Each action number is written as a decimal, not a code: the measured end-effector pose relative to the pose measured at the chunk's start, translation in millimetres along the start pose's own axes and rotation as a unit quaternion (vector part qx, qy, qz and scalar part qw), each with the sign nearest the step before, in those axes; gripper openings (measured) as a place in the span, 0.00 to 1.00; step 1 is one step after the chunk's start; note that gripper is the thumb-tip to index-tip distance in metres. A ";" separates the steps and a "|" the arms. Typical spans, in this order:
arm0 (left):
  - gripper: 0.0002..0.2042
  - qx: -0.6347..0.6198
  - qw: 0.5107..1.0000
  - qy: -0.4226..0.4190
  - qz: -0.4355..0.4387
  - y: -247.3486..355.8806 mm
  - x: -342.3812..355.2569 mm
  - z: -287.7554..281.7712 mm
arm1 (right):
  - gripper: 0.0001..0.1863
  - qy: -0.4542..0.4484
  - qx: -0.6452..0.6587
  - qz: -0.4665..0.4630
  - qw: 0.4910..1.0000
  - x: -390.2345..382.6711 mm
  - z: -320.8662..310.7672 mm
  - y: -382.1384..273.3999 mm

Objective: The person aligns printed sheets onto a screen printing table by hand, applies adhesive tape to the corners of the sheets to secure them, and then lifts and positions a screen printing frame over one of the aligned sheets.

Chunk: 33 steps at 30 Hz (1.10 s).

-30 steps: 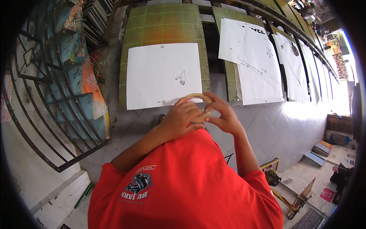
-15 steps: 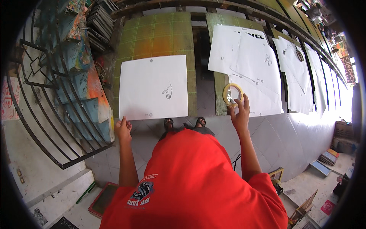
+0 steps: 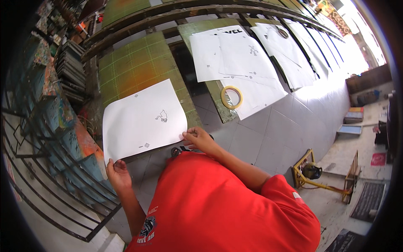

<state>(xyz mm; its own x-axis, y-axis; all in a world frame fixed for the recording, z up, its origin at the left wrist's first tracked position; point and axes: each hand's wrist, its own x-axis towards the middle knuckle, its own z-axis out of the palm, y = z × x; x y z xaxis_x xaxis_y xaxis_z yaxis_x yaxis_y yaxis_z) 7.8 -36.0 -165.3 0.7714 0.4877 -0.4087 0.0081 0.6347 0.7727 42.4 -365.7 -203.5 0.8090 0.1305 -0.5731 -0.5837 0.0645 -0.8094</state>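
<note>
At the far left we see a dark metal rack (image 3: 50,168) of curved bars, with paint-stained frames stacked behind it. Our left hand (image 3: 118,174) sits just right of the rack, at the lower left corner of the white paper sheet (image 3: 140,122). Its fingers curl at that corner and touch the sheet edge; we cannot tell whether they pinch it or merely press on it.

The white paper sheet lies flat on a green gridded board (image 3: 138,67), covering the board's near end. A small dark drawing is printed near the sheet's centre.

Our right hand (image 3: 199,138) rests at the lower right corner of the same sheet. Its fingertips meet the corner, thumb and forefinger drawn together on the edge, so the grip is closed on the paper there.

Further right, a roll of tape (image 3: 231,97) lies flat on the next green board, partly over the edge of another white sheet (image 3: 247,63), well apart from both hands. More white sheets run along the boards to the right. A yellow metal frame (image 3: 308,178) stands on the floor at lower right.
</note>
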 end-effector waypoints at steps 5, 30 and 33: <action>0.12 0.044 0.998 -0.048 -0.015 12.4 9.4 -12.8 | 0.27 0.043 0.116 0.045 0.991 2.1 22.8 -19.4; 0.21 0.276 0.805 -0.507 -0.134 -341.2 -110.3 428.1 | 0.23 0.397 0.008 -0.294 0.869 -111.9 -502.5 -130.5; 0.23 0.348 0.796 -0.493 -0.048 -380.1 -105.0 470.7 | 0.21 0.391 0.081 -0.275 0.875 -79.5 -572.4 -126.8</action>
<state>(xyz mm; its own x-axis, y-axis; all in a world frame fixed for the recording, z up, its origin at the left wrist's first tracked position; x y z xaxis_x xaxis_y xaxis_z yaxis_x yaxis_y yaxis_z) 223.2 -610.6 -187.5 0.8678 -0.4683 -0.1664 0.1823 -0.0114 0.9832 91.4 -950.5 -128.8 0.7334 -0.6766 -0.0657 -0.0415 0.0518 -0.9978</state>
